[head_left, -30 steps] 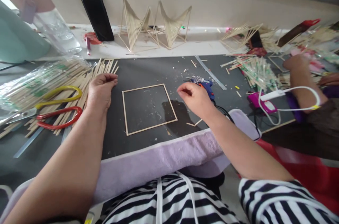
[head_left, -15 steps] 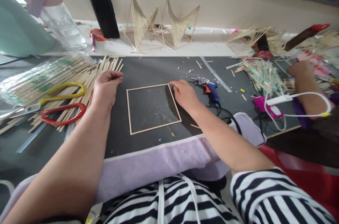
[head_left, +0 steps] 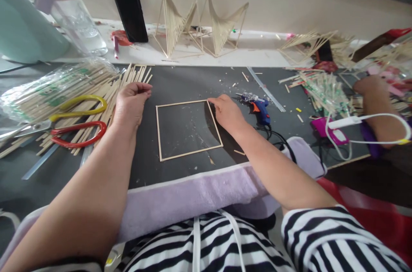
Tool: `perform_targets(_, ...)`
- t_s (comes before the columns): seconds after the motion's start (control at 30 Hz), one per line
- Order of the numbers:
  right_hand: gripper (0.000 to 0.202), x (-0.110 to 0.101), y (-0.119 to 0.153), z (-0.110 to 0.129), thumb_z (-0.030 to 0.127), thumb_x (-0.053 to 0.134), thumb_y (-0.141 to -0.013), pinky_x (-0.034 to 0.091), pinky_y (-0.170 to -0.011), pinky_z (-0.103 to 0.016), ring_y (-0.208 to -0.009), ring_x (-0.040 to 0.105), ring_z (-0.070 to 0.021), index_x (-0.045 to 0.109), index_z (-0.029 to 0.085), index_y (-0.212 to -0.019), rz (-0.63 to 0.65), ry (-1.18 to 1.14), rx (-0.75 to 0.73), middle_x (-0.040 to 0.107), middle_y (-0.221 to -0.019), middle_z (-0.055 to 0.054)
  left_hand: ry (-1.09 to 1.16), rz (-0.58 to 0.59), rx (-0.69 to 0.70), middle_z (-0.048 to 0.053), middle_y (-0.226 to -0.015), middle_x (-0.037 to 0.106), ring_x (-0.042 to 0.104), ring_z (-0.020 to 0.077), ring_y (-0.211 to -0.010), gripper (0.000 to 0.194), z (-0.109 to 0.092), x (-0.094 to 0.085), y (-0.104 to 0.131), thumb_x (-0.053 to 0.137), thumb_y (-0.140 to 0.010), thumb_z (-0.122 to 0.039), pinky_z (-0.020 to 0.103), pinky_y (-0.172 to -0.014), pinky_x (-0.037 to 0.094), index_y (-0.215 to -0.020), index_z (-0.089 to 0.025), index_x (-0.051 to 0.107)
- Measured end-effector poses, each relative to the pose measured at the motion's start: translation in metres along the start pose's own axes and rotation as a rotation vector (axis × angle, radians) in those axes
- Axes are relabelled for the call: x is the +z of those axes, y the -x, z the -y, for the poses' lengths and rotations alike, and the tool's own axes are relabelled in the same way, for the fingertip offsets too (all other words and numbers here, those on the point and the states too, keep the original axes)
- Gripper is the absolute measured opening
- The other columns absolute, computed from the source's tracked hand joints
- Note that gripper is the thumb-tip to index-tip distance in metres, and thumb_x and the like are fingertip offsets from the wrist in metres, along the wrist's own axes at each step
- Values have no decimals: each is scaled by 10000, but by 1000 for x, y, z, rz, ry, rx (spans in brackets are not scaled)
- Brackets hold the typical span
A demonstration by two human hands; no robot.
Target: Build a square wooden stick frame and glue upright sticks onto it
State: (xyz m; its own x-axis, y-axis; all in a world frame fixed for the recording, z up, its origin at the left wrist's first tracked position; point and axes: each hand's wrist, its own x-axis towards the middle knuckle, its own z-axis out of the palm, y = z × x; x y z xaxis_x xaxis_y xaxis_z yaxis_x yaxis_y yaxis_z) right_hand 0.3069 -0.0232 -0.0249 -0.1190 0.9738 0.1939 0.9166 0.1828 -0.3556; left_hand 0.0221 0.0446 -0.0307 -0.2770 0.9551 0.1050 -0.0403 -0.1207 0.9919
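Plainly, the right hand has an index fingertip at the far right corner of the square stick frame, the other fingers curled under; whether they pinch the wood cannot be told. The left hand has thumb and fingertips drawn close together, apart from the frame's far left corner; whether something small sits between them is unclear. It is bent at the wrist, beside loose sticks and scissors on the table's left side. Both forearms reach in across the near edge, where lilac cloth lies. The frame rests flat, nearer that edge than the far one; right of it lies a blue glue gun.
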Motion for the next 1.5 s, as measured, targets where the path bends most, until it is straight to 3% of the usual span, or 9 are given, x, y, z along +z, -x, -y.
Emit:
perform_targets(0.27,464,1,2,1,113,402,-934,507,-809,-350,-944,624,-233,736,257,-1222,12,31,7,626,-1089,-114,-29,7,-3,-20,-697,643,585,92,-677,257,0,0,-1,609,-657,56,239,-758,495,-734,-168,712)
perform_targets(0.5,402,-4,4,4,119,439,-918,451,-851,-409,-1073,597,-283,749,222,-1152,64,128,8,640,-1137,-142,-22,-5,3,-25,-684,638,597,101,-681,264,1,1,0,634,-642,52,239,-755,499,-708,-191,712)
perform_targets(0.8,267,-6,6,-3,267,525,-952,329,-958,-449,-1036,612,-250,777,242,-1035,-32,115,-86,693,-1103,-93,-60,-3,13,-33,-692,639,608,94,-690,237,1,0,0,632,-637,15,213,-759,520,-740,-186,705)
perform_targets(1.0,102,-4,4,-2,208,627,-871,335,-970,-431,-1050,637,-232,706,207,-807,-111,26,-38,705,-1017,-55,-143,11,80,-20,-730,670,632,109,-719,241,10,-4,-2,590,-649,-53,219,-755,524,-802,-182,724)
perform_targets(1.13,43,-3,4,-2,225,663,-822,381,-899,-419,-957,640,-243,629,212,-846,-116,-14,18,692,-933,-54,-416,30,169,-5,-742,691,652,137,-760,315,7,-11,3,497,-665,-53,255,-782,525,-798,-190,748)
perform_targets(1.27,43,-3,3,-2,255,632,-844,392,-844,-410,-950,631,-256,620,228,-813,-55,-34,28,695,-903,-55,-789,103,262,38,-839,748,676,166,-823,377,-13,-17,15,463,-667,-29,281,-832,525,-793,-176,787)
perform_targets(1.5,68,-1,2,-2,277,658,-850,405,-856,-437,-991,625,-274,644,225,-809,-21,-5,61,699,-956,-70,-1016,306,279,35,-952,791,709,184,-960,447,-41,-23,32,463,-687,-13,267,-917,546,-888,-193,818)
